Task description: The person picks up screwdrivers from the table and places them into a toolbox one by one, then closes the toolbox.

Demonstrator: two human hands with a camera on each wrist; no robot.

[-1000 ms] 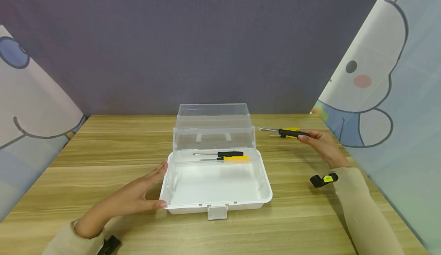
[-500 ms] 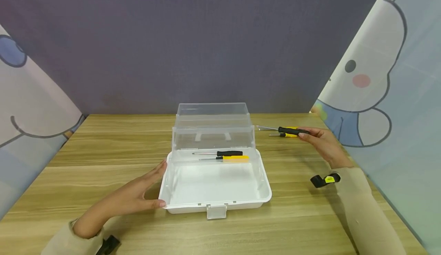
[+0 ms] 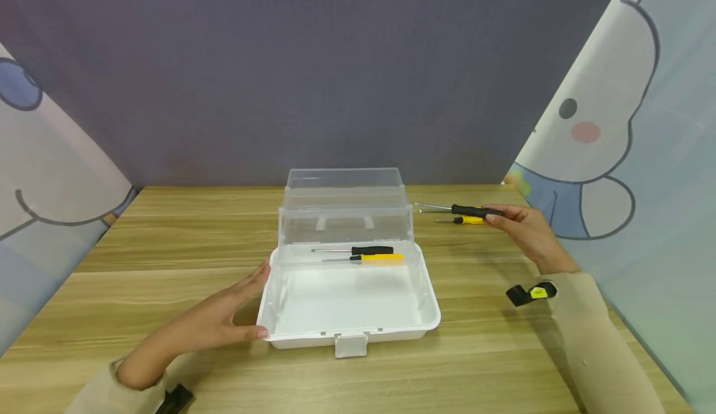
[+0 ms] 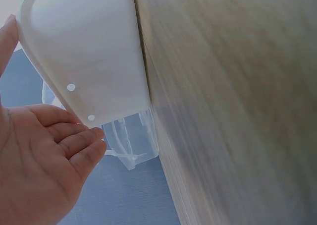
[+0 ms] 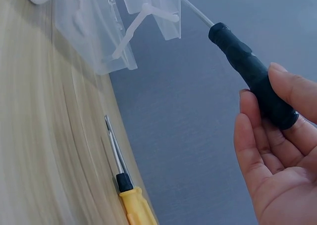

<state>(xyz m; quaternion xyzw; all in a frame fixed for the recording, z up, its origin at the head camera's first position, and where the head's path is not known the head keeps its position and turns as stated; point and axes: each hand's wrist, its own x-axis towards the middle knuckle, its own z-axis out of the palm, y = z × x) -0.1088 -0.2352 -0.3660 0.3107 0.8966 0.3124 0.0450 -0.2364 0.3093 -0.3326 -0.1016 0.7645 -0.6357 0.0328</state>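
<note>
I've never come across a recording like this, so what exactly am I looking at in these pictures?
There's no machine here, just a person working bare-handed. The wide picture is from a camera worn on the head; the others are from wrist cameras. On the wooden table sits an open white box, with a black screwdriver and a yellow screwdriver toward its far side. The left hand touches the box's side. The right hand holds a black-handled screwdriver above the table, near a yellow-handled one lying there.
</note>
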